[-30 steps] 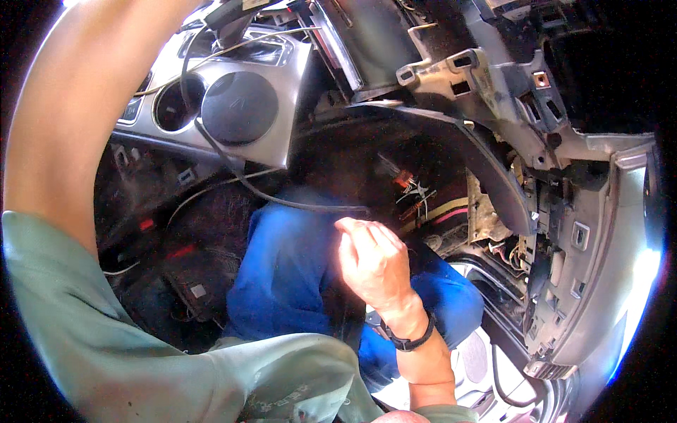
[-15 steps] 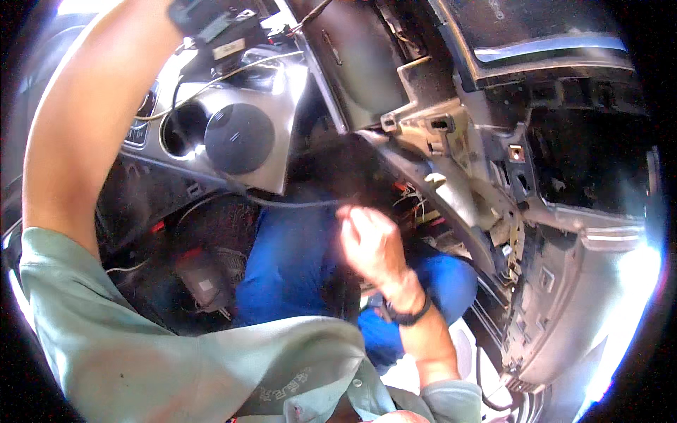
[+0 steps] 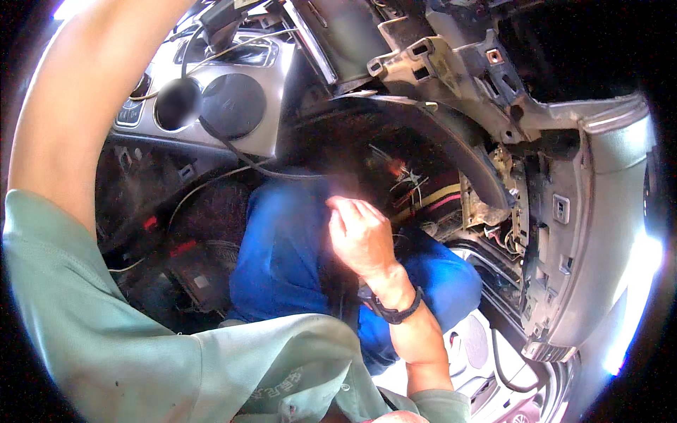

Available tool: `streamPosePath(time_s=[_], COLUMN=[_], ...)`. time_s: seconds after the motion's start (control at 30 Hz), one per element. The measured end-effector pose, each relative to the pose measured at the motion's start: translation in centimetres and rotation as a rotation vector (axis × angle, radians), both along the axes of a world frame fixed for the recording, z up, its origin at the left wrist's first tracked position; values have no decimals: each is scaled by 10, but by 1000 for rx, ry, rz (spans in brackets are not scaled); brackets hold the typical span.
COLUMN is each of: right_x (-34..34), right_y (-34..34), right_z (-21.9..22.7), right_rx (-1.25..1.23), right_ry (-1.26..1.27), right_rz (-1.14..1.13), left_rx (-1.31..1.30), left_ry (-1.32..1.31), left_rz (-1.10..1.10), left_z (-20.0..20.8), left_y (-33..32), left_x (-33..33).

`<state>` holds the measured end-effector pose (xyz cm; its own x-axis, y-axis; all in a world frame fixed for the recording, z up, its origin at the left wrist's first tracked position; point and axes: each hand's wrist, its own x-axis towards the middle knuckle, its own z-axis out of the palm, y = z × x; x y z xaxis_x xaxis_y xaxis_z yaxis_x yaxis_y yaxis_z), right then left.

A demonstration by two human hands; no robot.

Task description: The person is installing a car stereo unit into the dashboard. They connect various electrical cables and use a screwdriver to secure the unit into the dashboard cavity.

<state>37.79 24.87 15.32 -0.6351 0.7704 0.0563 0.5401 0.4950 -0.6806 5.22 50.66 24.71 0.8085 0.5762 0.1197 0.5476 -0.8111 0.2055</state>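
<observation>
Black cable (image 3: 224, 140) across silver console (image 3: 261, 143)

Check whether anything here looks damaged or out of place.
Yes: wires splay untidily ahead and to the right of the right hand, and the dashboard frame farther ahead looks exposed, as if trim were missing.

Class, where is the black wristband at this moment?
In the head view, the black wristband sits right of and below centre, around the wrist just below the right hand, with blue trousers behind.
</observation>
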Motion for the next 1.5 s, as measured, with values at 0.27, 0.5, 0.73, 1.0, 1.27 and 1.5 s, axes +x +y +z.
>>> streamPosePath(time_s=[0.27, 0.5, 0.73, 1.0, 1.27, 1.5], right_x=[5, -26, -116, -165, -161, -161], right_y=[-4, 31, 110, 215, 237, 228], right_z=[6, 33, 91, 62, 73, 81], right_rx=[41, 200, 667, 744, 742, 626], right_ry=[-5, 71, -115, -577, -912, -819], right_rz=[50, 71, -103, -446, -201, -261], left_rx=[24, 166, 566, 692, 376, 217], left_ry=[-17, -29, 171, 173, 366, 194], left_rz=[-49, -238, -248, -219, 152, 510], left_z=[-3, -16, -34, -38, -23, -20], left_y=[12, 45, 49, 58, 35, 18], left_x=[-6, -28, -28, -22, -10, 0])
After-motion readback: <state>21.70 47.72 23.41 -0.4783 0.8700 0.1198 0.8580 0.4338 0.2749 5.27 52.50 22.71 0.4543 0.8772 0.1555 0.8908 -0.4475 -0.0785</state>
